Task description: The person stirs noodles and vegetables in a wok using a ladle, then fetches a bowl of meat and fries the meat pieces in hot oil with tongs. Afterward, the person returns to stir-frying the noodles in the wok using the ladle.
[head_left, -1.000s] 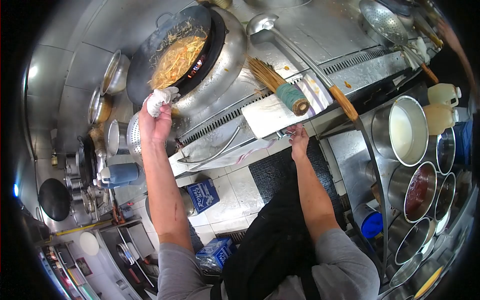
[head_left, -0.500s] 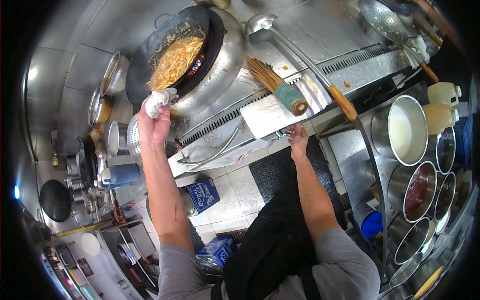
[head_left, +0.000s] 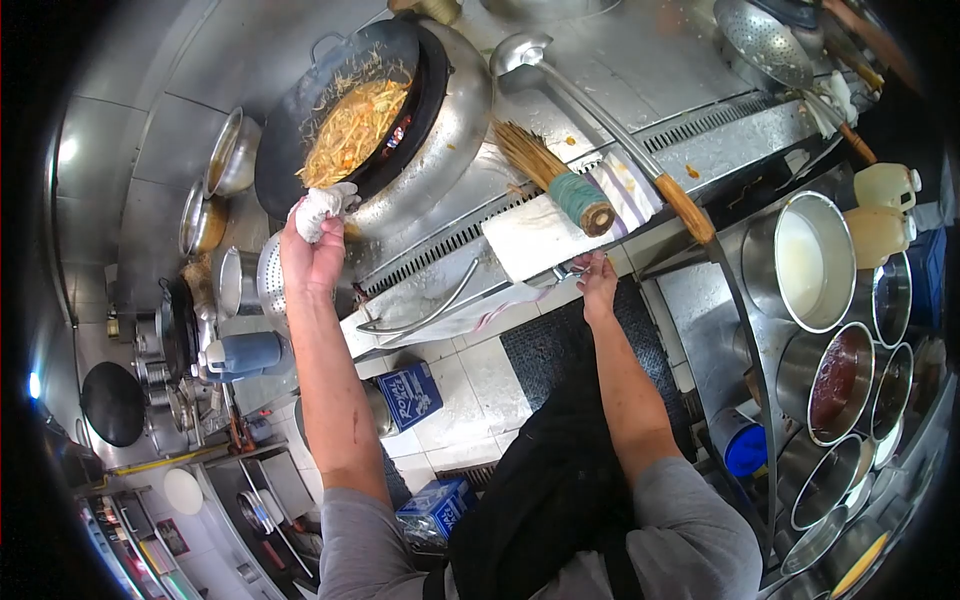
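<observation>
While your left hand (head_left: 316, 258) clutches cloth (head_left: 320, 212) against the wok (head_left: 283, 160), your right hand (head_left: 598, 288) pinching a metal fitting (head_left: 567, 271), slippage could spill food (head_left: 355, 130).

Grey short sleeves (head_left: 690, 525) at the bottom of the frame — a black apron (head_left: 535, 480) between them, dark straps (head_left: 620, 574) over a grey shirt (head_left: 575, 583)

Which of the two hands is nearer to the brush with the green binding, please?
Right: the right hand is just below the brush in the picture, while the left hand is well off to the left, holding a white cloth by the wok.
</observation>
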Available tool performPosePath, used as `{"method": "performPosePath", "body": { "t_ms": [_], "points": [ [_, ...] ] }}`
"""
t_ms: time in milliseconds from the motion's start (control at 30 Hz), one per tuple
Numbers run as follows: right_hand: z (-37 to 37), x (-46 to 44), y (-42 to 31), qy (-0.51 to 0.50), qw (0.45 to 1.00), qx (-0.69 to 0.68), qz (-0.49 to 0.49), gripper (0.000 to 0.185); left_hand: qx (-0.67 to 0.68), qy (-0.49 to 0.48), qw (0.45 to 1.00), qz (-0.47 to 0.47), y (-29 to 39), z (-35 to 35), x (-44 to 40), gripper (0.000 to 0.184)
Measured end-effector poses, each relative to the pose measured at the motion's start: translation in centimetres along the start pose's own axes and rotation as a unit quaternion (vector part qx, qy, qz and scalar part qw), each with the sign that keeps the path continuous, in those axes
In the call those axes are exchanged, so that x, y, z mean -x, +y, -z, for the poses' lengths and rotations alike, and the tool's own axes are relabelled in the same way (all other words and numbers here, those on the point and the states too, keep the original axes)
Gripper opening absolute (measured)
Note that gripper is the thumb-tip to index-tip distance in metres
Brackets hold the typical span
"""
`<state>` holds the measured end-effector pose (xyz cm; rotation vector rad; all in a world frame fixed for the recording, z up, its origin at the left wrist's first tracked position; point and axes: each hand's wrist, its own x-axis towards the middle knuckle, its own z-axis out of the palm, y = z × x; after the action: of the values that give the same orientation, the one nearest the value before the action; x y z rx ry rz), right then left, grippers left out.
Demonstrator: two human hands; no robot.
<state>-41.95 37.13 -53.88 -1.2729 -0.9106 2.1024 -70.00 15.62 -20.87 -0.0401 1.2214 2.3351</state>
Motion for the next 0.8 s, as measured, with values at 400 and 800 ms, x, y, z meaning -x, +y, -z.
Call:
{"method": "performPosePath", "body": {
  "t_ms": [400, 800],
  "points": [
    [1.9, 1.2, -0.9, -0.043, 0.996, 0.064, -0.037, 0.059, -0.029, 0.055, 0.998, -0.005, -3.4, 1.4, 0.2, 0.015],
    [9.0, 10.4, -5.5, -0.213, 0.892, 0.366, -0.16, 0.058, -0.061, 0.203, 0.977, -0.037, -4.6, -1.2, 0.1, 0.025]
  ]
}}
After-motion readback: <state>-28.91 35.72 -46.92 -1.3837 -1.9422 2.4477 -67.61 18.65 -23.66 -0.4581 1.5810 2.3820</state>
